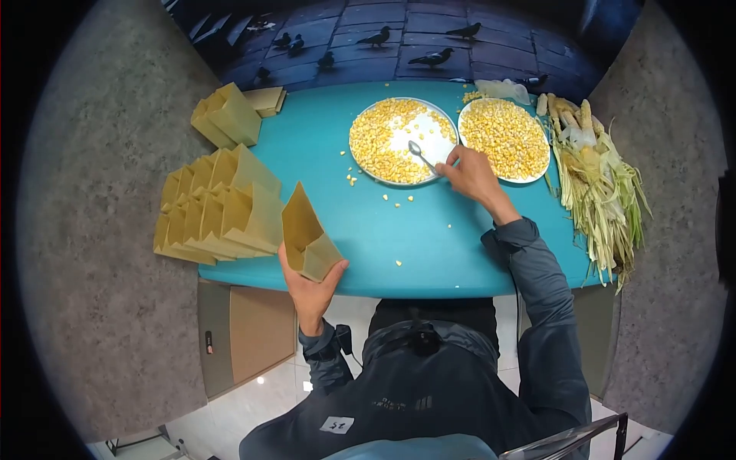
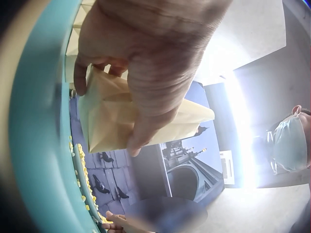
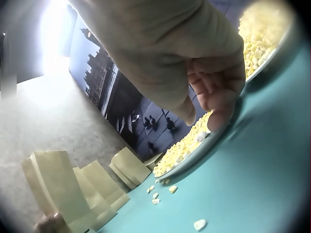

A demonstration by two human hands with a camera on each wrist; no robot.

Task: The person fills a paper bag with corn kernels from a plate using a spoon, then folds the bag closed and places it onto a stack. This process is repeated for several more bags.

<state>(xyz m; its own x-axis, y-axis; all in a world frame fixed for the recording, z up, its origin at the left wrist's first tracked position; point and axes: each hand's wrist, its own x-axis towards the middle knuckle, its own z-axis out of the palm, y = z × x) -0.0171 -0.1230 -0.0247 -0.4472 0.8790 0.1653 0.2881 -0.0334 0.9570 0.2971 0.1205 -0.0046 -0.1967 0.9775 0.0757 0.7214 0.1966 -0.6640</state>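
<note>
My left hand (image 1: pixel 310 295) grips an opened brown paper bag (image 1: pixel 305 239) near the front edge of the table, thumb on one side and fingers on the other. In the left wrist view the bag (image 2: pixel 109 124) is pinched under the palm. With its fingertips my right hand (image 1: pixel 471 180) pinches the handle of a metal spoon (image 1: pixel 416 149). The spoon's bowl lies over the bare white middle of the left plate (image 1: pixel 437 144), with corn kernels (image 1: pixel 376 146) spread around it. In the right wrist view the right hand (image 3: pixel 209 73) hides most of the spoon.
A second plate (image 1: pixel 546 157) heaped with kernels stands at the right, beside corn husks (image 1: pixel 606 192) and cobs. Several opened paper bags (image 1: pixel 218 203) stand in rows at the left, with more bags (image 1: pixel 228 115) behind. Stray kernels (image 1: pixel 398 263) dot the teal tabletop (image 1: pixel 368 245).
</note>
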